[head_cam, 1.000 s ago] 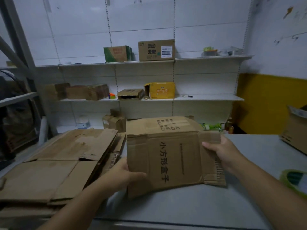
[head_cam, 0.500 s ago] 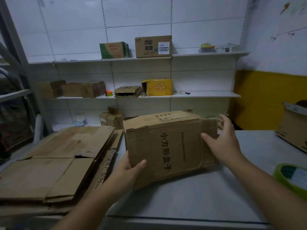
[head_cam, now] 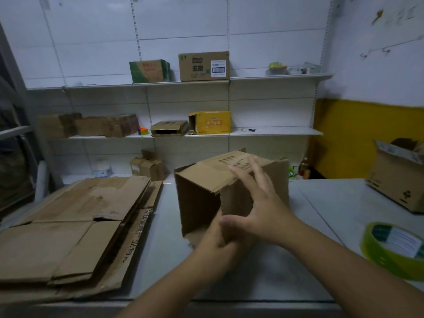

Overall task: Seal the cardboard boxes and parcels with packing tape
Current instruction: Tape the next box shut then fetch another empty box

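A brown cardboard box (head_cam: 202,198) stands opened into a square tube on the grey table (head_cam: 321,203), one open end turned toward me and to the left. My right hand (head_cam: 259,203) lies against its near side with the fingers spread and straight, reaching up to the top edge. Below it, my left hand (head_cam: 213,239) holds the box's lower near flap; its fingers are partly hidden behind my right thumb. A roll of green packing tape (head_cam: 390,251) lies on the table at the right, apart from both hands.
A pile of flattened cardboard sheets (head_cam: 68,226) covers the table's left side. An open carton (head_cam: 397,180) sits at the far right. Wall shelves (head_cam: 275,131) behind hold several boxes. The table's front edge is just below my forearms.
The box was flat and held by both side edges; now it is opened into shape and turned. My right hand moved from its right edge onto the near side, my left to the bottom.
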Available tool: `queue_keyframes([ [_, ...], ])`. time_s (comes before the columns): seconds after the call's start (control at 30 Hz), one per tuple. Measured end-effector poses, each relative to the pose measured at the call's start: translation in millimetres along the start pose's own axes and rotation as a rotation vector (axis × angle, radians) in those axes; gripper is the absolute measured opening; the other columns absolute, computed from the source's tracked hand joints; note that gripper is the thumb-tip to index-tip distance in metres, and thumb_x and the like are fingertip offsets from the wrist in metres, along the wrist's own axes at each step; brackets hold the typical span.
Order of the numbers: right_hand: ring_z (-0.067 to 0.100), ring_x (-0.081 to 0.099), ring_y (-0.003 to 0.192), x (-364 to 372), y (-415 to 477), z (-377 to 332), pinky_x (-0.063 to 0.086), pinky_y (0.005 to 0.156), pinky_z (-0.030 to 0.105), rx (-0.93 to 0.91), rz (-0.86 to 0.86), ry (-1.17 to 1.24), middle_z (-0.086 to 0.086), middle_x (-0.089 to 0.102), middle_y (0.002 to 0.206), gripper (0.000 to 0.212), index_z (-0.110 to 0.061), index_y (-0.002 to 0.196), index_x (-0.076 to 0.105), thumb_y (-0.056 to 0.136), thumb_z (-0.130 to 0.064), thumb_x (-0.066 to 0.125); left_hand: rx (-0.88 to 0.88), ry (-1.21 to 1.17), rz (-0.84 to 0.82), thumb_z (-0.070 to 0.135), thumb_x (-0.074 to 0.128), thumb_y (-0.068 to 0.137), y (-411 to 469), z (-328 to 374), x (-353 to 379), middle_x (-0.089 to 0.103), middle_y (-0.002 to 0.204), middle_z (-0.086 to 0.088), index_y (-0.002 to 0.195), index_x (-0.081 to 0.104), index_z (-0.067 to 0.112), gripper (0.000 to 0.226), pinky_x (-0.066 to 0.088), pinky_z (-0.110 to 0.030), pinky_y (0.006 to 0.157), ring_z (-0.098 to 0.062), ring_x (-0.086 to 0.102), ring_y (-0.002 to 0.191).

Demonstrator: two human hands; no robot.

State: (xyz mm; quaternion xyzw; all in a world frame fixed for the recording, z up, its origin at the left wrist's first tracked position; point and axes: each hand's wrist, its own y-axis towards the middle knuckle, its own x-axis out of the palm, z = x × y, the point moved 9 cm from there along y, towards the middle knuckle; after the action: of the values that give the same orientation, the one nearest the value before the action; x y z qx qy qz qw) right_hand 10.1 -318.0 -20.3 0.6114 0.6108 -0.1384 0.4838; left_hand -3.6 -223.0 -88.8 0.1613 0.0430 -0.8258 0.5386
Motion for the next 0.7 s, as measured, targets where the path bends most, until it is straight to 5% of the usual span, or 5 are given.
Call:
queue_keyframes([
  [0.07,0.009,-0.008,0.145,4,2,8,0.019,0.114,0.047,0.026,-0.049,0.015,-0.027,-0.016,0.153,0.083,-0.062,0.13,0.025,0.064,-0.063,0.074,-0.029,0.067,-0.065,0.03,0.063,0.087,-4,-5,8,0.038,0.141,0.02,0.14,0.018,0.046,0.071,0.039,-0.029,0.107,0.0,0.042,0.125],
  [0.17,0.006,0.003,0.143,4,-3,20,0.022,0.116,0.044,-0.022,-0.068,0.012,-0.029,-0.002,0.152,0.076,-0.061,0.121,0.026,0.063,-0.064,0.075,0.191,0.2,-0.143,0.03,0.064,0.085,-15,13,-10,0.054,0.123,0.028,0.124,0.046,0.053,0.049,0.047,-0.029,0.099,0.004,0.052,0.115],
  [0.33,0.002,0.009,0.143,0,-15,37,0.03,0.113,0.046,-0.093,-0.08,0.087,-0.036,0.001,0.15,0.075,-0.062,0.125,0.027,0.061,-0.064,0.067,0.755,0.733,0.447,0.038,0.059,0.08,-41,69,-92,0.05,0.112,0.02,0.101,0.06,0.037,0.021,0.042,-0.017,0.085,-0.001,0.048,0.108],
  [0.53,-0.011,0.028,0.132,-32,-15,39,0.039,0.096,0.01,-0.156,0.135,0.385,-0.03,0.025,0.145,0.066,-0.051,0.129,0.031,0.067,-0.053,0.055,0.246,0.655,0.063,0.035,0.066,0.082,30,87,-97,0.04,0.128,0.023,0.124,0.042,0.047,0.049,0.035,-0.026,0.097,-0.002,0.038,0.118],
  [0.7,0.01,0.044,0.125,-57,-1,35,0.043,0.094,0.026,-0.161,0.326,0.508,-0.008,0.044,0.133,0.071,-0.023,0.136,0.037,0.07,-0.05,0.045,0.297,0.786,0.184,0.026,0.069,0.082,44,117,-77,0.047,0.123,0.005,0.116,0.047,0.031,0.041,0.045,-0.024,0.084,-0.014,0.047,0.11],
])
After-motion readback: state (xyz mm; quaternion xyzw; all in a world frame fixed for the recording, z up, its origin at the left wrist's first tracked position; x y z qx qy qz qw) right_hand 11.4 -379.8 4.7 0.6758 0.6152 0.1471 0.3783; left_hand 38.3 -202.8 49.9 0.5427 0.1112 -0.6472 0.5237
